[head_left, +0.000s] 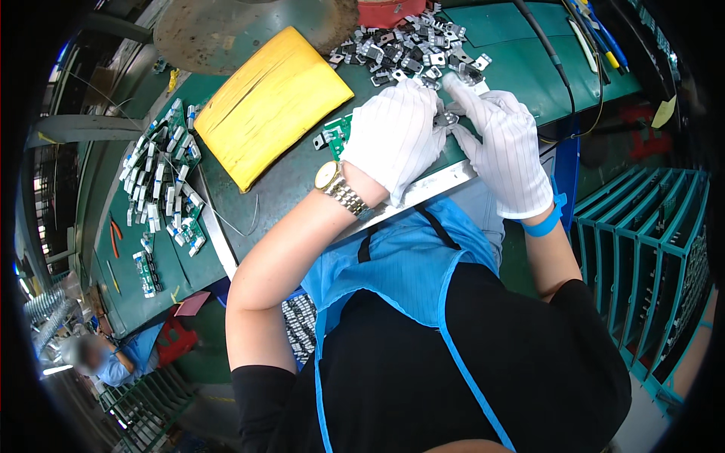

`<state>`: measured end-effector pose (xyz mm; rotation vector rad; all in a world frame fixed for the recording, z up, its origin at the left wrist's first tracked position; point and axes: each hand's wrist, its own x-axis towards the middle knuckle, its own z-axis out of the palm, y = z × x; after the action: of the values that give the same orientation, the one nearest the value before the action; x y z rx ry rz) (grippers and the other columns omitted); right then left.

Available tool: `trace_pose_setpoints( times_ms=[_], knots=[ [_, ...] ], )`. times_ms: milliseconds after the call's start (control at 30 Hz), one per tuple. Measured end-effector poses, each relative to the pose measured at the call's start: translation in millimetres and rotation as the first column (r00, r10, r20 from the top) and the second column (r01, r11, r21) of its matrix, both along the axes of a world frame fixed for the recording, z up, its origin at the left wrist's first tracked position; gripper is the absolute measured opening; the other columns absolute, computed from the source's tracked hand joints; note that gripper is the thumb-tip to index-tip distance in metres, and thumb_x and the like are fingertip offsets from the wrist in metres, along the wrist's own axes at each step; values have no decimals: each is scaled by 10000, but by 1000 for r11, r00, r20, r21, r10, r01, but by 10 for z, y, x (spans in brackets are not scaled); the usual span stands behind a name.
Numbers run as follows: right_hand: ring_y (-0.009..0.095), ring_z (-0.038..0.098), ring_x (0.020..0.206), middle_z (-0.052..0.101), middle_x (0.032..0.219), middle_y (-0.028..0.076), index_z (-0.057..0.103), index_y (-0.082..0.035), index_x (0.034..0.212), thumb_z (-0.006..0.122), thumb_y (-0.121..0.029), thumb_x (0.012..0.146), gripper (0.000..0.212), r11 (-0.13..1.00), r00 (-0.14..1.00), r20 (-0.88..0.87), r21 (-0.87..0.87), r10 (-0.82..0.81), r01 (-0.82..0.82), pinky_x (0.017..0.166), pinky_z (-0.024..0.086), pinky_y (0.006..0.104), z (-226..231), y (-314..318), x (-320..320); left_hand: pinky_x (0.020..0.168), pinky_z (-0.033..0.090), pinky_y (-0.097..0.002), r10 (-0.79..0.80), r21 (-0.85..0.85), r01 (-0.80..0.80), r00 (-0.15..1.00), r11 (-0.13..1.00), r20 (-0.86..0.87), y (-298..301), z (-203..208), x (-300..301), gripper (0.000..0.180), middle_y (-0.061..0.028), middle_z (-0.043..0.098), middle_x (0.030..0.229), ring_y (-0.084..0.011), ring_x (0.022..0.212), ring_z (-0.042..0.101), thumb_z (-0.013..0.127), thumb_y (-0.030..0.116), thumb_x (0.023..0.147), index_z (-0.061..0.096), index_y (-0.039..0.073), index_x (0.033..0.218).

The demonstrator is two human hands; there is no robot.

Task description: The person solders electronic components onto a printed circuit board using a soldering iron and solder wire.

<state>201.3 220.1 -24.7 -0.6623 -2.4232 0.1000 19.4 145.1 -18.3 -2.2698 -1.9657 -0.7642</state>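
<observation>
My left hand point(396, 140), in a white striped glove, has its fingers curled in a pinch at a small black-and-silver clip-like part point(447, 118). From the other side my right hand point(504, 147), gloved the same way, meets that part with its thumb. Its forefinger reaches up beside the loose pieces. The fingers partly hide how the part is gripped. Beneath my left hand and wrist, a green circuit board point(337, 137) shows only in part. Just beyond both hands lies a heap of similar black-and-silver parts point(411, 51).
A worn yellow pad point(272, 102) lies left of my hands. Farther left are stacked circuit boards point(162, 170) and orange-handled pliers point(115, 238). A cabled tool point(555, 59) and pens point(604, 34) are at back right. A green slotted rack point(642, 249) stands at my right.
</observation>
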Motion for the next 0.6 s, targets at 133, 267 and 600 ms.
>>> trace_pose_setpoints(
  times_ms=[133, 267, 600],
  knots=[
    [278, 636, 903, 713, 961, 56, 639, -135, 1380, 760, -26, 775, 627, 996, 998, -59, -86, -7, 2, 810, 519, 398, -1, 17, 12, 722, 564, -407, 1, 95, -1, 1000, 996, -5, -55, 19, -49, 189, -119, 683, 902, -313, 856, 694, 769, 179, 841, 681, 93, 985],
    [287, 640, 867, 709, 953, 55, 683, -137, 1283, 760, -33, 781, 518, 999, 998, -62, -50, -6, 3, 789, 525, 407, -42, 37, 20, 743, 565, -410, -19, 38, 20, 999, 999, -41, -80, 109, -65, 255, -136, 691, 935, -319, 897, 696, 759, 291, 886, 698, 81, 1017],
    [298, 702, 959, 763, 1044, 56, 749, -113, 1046, 734, -64, 848, 205, 1000, 998, -60, 19, 2, -1, 856, 537, 402, 73, 88, 91, 717, 551, -443, -54, 98, 65, 992, 993, -118, -101, -2, 30, 259, -148, 664, 1019, -322, 867, 679, 711, 324, 932, 705, 77, 1007]
  ],
)
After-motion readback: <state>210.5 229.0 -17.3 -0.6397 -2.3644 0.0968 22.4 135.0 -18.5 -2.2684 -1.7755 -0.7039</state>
